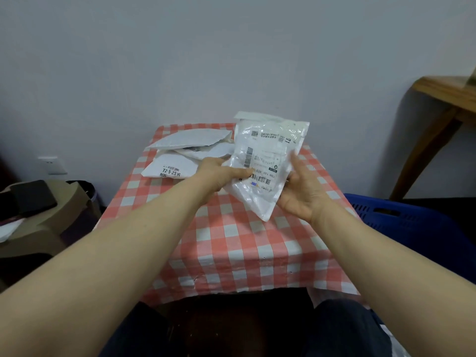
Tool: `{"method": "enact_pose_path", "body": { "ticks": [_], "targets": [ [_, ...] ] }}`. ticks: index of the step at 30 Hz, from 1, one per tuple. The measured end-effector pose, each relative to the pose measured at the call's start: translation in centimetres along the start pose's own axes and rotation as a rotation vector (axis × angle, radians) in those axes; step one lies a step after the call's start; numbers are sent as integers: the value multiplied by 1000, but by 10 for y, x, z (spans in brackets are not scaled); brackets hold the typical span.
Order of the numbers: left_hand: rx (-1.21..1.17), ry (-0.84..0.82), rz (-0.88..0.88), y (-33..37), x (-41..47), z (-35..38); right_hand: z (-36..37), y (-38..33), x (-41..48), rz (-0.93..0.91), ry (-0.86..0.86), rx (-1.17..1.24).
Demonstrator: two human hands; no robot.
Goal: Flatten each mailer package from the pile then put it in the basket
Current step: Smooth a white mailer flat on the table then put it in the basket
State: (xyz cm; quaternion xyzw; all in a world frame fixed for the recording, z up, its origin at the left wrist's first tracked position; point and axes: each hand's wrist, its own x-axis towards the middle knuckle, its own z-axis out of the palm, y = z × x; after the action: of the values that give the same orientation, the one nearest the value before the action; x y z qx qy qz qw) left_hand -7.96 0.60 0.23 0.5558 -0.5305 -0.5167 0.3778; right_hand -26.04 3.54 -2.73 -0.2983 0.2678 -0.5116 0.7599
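Dark trouser legs (342,328) are seen at the bottom edge, against the near side of the worktop (244,266), which is covered by a red-and-white checked cloth (226,228). A white mailer (265,155) bearing printed labels and barcodes is held raised and tilted above the worktop, between both hands. Its left edge is gripped by the left hand (221,176), thumb laid on the front. Its lower right edge is gripped by the right hand (301,194), thumb on the front and fingers behind. A pile (180,155) of white mailers lies at the far left of the worktop, just beside the left hand. A blue basket (401,222) stands to the right of the worktop.
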Motion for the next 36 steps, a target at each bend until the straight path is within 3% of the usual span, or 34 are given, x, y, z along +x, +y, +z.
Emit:
{"method": "enact_pose_path", "body": {
  "ticks": [3, 10, 16, 21, 25, 29, 34, 36],
  "targets": [
    [58, -71, 7, -1, -2, -4, 2, 1, 1, -33, 89, -256],
    [-84, -223, -41, 6, -6, -5, 0, 1, 7, -52, 227, -296],
    [-154, -82, -55, -4, 0, 4, 5, 6, 9, -25, 250, -297],
    [-30, 14, 48, -8, 4, 6, 6, 11, 7, -28, 207, -186],
    [-191, -131, -109, -8, 0, 7, 4, 11, 14, -85, 335, -224],
    [-292, -272, -181, -3, -10, 9, 3, 11, 13, -77, 347, -300],
    [-247, -47, -73, -11, -7, 10, 10, 5, 6, 105, 148, -143],
    [-256, -26, -52, -10, -6, 11, 13, 5, 5, 98, 155, -177]
  ]
}}
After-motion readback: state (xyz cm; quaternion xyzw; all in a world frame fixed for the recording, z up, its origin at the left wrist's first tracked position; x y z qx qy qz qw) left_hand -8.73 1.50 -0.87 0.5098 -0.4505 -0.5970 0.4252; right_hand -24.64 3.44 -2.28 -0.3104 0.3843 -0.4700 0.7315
